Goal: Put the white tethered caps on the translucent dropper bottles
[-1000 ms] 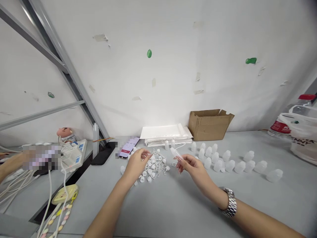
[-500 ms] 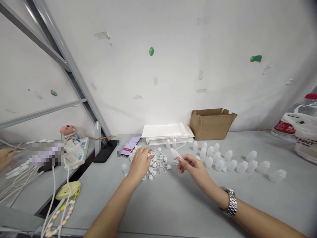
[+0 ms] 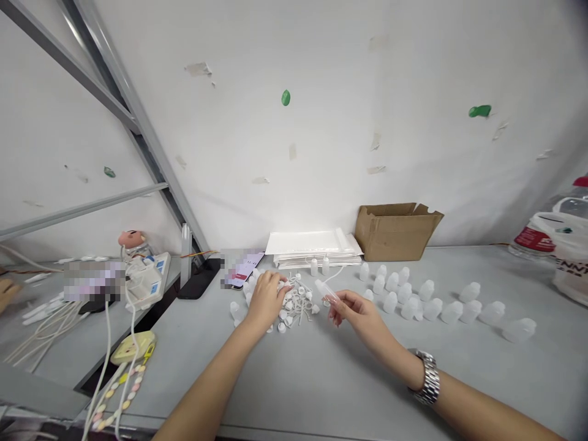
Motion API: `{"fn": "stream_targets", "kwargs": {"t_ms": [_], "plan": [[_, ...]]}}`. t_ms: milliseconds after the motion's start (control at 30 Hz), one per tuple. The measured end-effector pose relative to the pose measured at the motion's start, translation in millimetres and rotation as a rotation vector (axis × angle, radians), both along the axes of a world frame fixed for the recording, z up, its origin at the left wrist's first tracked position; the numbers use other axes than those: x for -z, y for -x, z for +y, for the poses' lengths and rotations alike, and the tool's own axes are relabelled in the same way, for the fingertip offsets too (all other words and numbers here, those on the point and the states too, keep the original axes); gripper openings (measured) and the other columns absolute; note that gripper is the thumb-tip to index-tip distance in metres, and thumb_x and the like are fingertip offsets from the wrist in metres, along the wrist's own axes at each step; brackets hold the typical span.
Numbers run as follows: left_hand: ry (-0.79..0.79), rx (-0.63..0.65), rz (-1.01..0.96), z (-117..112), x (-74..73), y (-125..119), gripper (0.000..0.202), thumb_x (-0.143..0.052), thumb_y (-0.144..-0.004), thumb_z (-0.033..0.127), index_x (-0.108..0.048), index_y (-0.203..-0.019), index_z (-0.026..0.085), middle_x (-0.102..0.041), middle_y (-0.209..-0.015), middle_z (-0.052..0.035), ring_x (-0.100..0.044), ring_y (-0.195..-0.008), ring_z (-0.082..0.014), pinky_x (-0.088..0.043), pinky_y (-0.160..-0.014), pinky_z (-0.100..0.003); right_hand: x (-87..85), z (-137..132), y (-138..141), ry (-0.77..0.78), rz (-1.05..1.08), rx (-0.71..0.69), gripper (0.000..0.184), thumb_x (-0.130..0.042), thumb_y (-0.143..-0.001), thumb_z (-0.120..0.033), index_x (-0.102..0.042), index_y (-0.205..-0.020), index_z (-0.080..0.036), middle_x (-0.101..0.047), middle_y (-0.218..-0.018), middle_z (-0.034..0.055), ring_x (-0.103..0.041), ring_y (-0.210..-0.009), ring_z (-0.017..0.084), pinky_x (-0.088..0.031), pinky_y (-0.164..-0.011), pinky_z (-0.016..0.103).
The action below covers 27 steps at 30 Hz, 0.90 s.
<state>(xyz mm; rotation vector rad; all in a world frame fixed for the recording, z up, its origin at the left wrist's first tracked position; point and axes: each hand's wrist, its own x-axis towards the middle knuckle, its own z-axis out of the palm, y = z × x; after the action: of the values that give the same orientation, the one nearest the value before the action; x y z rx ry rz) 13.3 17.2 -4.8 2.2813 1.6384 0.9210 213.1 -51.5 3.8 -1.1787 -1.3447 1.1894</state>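
Translucent plastic bottle [image 3: 325,291] tilted, pinched in right hand [image 3: 358,313]; white looped caps [image 3: 296,307] heaped under left hand [image 3: 267,300].

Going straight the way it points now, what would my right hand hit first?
Beyond the clear bottle pinched in its fingers, the right hand would probably meet the pile of white caps first, though depth is hard to judge from this view.

Matt plastic bottles [image 3: 432,309], glossy metal watch [image 3: 429,378]
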Motion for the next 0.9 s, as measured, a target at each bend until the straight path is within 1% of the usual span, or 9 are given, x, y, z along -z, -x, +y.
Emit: {"fn": "stream_targets", "kwargs": {"t_ms": [67, 167, 267, 367, 467, 667, 900], "plan": [[0.019, 0.010, -0.131, -2, -5.1, 0, 0.010, -0.049, -0.079, 0.025, -0.056, -0.085, 0.021, -0.058, -0.093, -0.0048, -0.051, -0.095, -0.0212, -0.040, -0.081, -0.035, 2.2, 1, -1, -0.007, 0.000, 0.008, 0.031, -0.056, -0.075, -0.047, -0.057, -0.073, -0.017, -0.058, -0.062, -0.0006, -0.053, -0.055, 0.012, -0.044, -0.059, 0.027], [0.110, 0.016, -0.347, -7, -13.7, -1, 0.011, -0.050, -0.078, 0.030, -0.055, -0.083, 0.021, -0.062, -0.087, -0.0030, -0.056, -0.085, -0.0187, -0.043, -0.074, -0.032, 5.0, 3, -2, -0.031, 0.008, 0.023, 0.030, -0.058, -0.073, -0.047, -0.059, -0.075, -0.017, -0.060, -0.066, 0.0002, -0.054, -0.057, 0.012, -0.045, -0.060, 0.028], [0.192, 0.112, -0.547, -13, -19.1, -6, 0.014, -0.059, -0.072, 0.031, -0.055, -0.079, 0.019, -0.063, -0.079, -0.0016, -0.058, -0.078, -0.0167, -0.045, -0.072, -0.029, 6.0, 4, -2, -0.061, -0.009, 0.032, 0.029, -0.059, -0.072, -0.045, -0.061, -0.080, -0.017, -0.060, -0.066, 0.0001, -0.055, -0.061, 0.014, -0.045, -0.062, 0.029], [0.308, 0.243, -0.630, -19, -20.4, -11, 0.017, -0.066, -0.065, 0.029, -0.059, -0.077, 0.018, -0.064, -0.077, -0.0022, -0.059, -0.076, -0.0167, -0.046, -0.071, -0.028, 6.3, 3, -1, -0.071, -0.055, 0.030, 0.028, -0.060, -0.072, -0.042, -0.062, -0.085, -0.017, -0.060, -0.064, -0.0004, -0.055, -0.062, 0.015, -0.044, -0.061, 0.029], [0.401, 0.308, -0.636, -24, -20.7, -15, 0.018, -0.069, -0.061, 0.029, -0.065, -0.075, 0.018, -0.067, -0.077, -0.0034, -0.060, -0.075, -0.0179, -0.046, -0.071, -0.029, 6.7, 1, 0, -0.100, -0.117, 0.026, 0.025, -0.061, -0.072, -0.040, -0.063, -0.085, -0.018, -0.060, -0.064, -0.0003, -0.053, -0.061, 0.015, -0.043, -0.059, 0.028], [0.397, 0.246, -0.665, -28, -22.5, -19, 0.018, -0.071, -0.058, 0.027, -0.070, -0.074, 0.020, -0.070, -0.082, -0.0048, -0.060, -0.080, -0.0205, -0.047, -0.072, -0.029, 6.6, -4, -1, -0.207, -0.249, 0.043, 0.021, -0.059, -0.075, -0.038, -0.062, -0.084, -0.020, -0.061, -0.071, 0.0011, -0.054, -0.067, 0.016, -0.044, -0.063, 0.028], [0.490, 0.197, -0.909, -31, -19.3, -27, 0.020, -0.075, -0.055, 0.027, -0.070, -0.072, 0.018, -0.070, -0.085, -0.0055, -0.061, -0.082, -0.0196, -0.047, -0.075, -0.031, 6.8, -6, -4, -0.459, -0.388, 0.106, 0.016, -0.057, -0.078, -0.034, -0.061, -0.086, -0.021, -0.060, -0.071, 0.0026, -0.055, -0.065, 0.017, -0.046, -0.064, 0.030]]}}
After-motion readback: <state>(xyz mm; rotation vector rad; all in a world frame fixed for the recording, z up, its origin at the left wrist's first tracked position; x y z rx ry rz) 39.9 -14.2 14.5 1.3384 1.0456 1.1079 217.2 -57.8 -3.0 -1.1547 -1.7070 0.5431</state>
